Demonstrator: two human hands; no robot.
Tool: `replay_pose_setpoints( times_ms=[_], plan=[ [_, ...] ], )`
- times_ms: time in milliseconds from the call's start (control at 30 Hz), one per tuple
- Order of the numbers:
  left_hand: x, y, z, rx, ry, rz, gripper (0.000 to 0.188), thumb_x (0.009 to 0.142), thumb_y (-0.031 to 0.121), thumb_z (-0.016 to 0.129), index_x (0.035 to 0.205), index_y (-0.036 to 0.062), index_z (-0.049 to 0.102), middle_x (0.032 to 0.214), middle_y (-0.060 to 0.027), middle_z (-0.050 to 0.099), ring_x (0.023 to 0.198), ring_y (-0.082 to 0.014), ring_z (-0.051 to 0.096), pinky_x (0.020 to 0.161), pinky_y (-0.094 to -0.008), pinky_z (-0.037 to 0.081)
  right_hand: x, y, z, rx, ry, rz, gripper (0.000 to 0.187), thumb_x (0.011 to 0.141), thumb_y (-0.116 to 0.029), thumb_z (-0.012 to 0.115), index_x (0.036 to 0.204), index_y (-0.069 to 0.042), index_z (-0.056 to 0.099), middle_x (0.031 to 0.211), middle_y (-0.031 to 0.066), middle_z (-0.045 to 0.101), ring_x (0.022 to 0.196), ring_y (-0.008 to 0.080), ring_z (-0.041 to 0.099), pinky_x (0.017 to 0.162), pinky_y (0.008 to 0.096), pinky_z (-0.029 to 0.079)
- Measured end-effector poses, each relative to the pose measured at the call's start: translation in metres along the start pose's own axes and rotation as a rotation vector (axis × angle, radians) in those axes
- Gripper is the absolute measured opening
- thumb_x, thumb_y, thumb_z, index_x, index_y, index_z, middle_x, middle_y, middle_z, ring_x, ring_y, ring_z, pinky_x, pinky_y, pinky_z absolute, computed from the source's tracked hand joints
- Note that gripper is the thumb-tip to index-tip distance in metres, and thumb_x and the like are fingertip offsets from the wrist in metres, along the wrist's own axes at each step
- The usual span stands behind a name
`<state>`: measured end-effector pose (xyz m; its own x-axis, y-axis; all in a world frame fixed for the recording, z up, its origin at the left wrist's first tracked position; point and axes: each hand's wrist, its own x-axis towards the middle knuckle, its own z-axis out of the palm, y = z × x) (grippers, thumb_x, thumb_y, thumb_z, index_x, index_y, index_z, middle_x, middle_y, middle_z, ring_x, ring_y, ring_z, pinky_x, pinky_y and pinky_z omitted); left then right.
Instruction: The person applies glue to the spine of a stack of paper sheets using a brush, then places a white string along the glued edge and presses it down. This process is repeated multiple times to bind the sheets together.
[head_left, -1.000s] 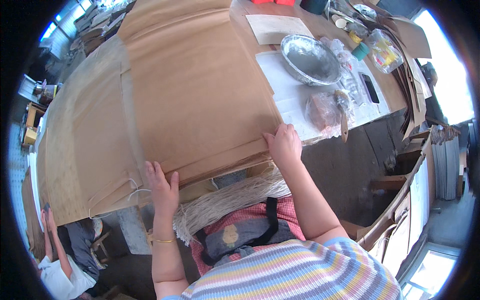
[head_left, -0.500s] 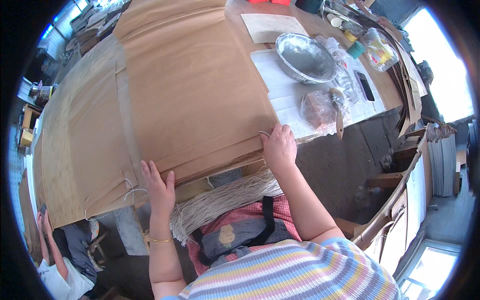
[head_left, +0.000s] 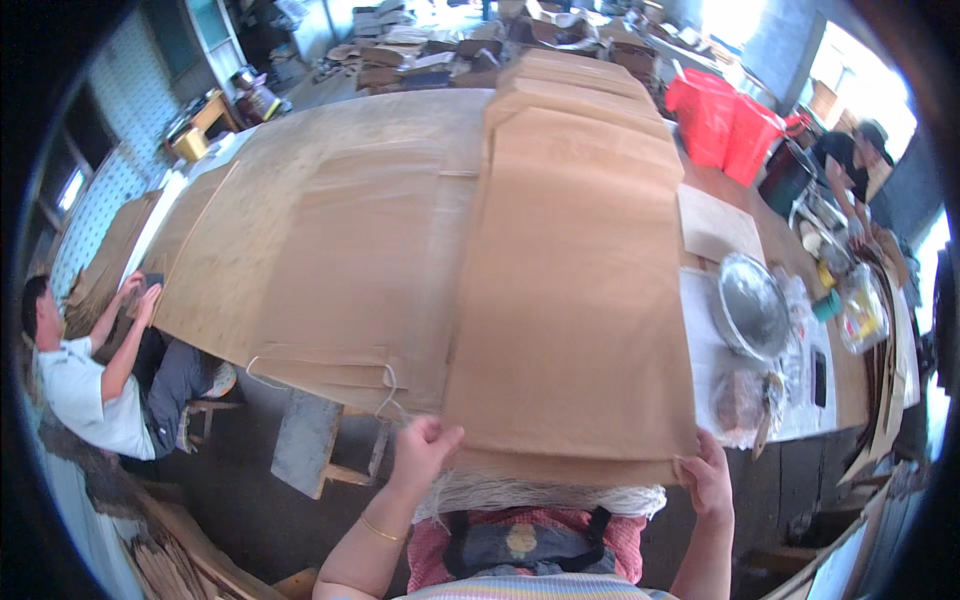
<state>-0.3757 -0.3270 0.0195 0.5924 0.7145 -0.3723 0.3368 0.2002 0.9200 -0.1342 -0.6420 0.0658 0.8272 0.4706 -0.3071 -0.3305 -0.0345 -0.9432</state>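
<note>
A long stack of brown paper sheets [head_left: 575,300] lies on the table in front of me. My left hand [head_left: 425,447] pinches the stack's near left corner. My right hand [head_left: 708,475] grips its near right corner. Under the near edge, on my lap, lies a bundle of pale string [head_left: 540,492]. To the left lie more brown paper bags [head_left: 340,270], with white cord handles [head_left: 385,385] hanging over the table edge.
A round metal bowl [head_left: 750,305] and small containers stand on white paper at the right. Red bags [head_left: 725,120] stand at the far right, near a person [head_left: 850,165] bent over the table. Another person [head_left: 90,370] sits at the left. A wooden bench [head_left: 310,445] stands below.
The view has swung up and to the left. Both hands have stayed on the stack's near edge, now gripping its two corners further apart.
</note>
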Motion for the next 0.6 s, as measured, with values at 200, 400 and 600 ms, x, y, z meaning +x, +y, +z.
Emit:
replay_pose_setpoints(
  times_ms=[200, 400, 600],
  plan=[
    [-0.032, -0.038, -0.022, 0.513, 0.309, 0.481, 0.015, 0.089, 0.013, 0.056, 0.079, 0.0029, 0.058, 0.073, -0.0203, 0.059, 0.069, -0.0393, 0.058, 0.056, -0.0425, 0.044, -0.009, 0.060, 0.033, -0.908, 0.136, -0.264, 0.019, 0.088, -0.002, 0.051, 0.105, 0.003, 0.058, 0.083, 0.0152, 0.064, 0.079, 0.0161, 0.061, 0.071, 0.0310, 0.048],
    [0.001, -0.022, -0.179, 0.838, 0.807, 0.697, 0.017, 0.093, 0.011, 0.050, 0.080, 0.0001, 0.057, 0.070, -0.0184, 0.056, 0.065, -0.0343, 0.056, 0.059, -0.0425, 0.044, 0.043, 0.082, 0.187, -0.403, -0.453, -0.274, 0.029, 0.096, -0.008, 0.047, 0.122, 0.004, 0.046, 0.096, 0.0030, 0.053, 0.087, 0.0102, 0.049, 0.075, 0.0230, 0.043],
    [0.109, 0.011, -0.348, 0.630, 0.766, 0.521, 0.025, 0.093, 0.019, 0.055, 0.093, -0.0049, 0.062, 0.073, -0.0131, 0.062, 0.065, -0.0163, 0.054, 0.064, -0.0319, 0.044, 0.087, 0.063, 0.357, -0.333, -0.489, 0.163, 0.035, 0.090, -0.006, 0.050, 0.123, 0.006, 0.048, 0.103, 0.0168, 0.060, 0.078, 0.0219, 0.063, 0.056, 0.0317, 0.055]
  ],
)
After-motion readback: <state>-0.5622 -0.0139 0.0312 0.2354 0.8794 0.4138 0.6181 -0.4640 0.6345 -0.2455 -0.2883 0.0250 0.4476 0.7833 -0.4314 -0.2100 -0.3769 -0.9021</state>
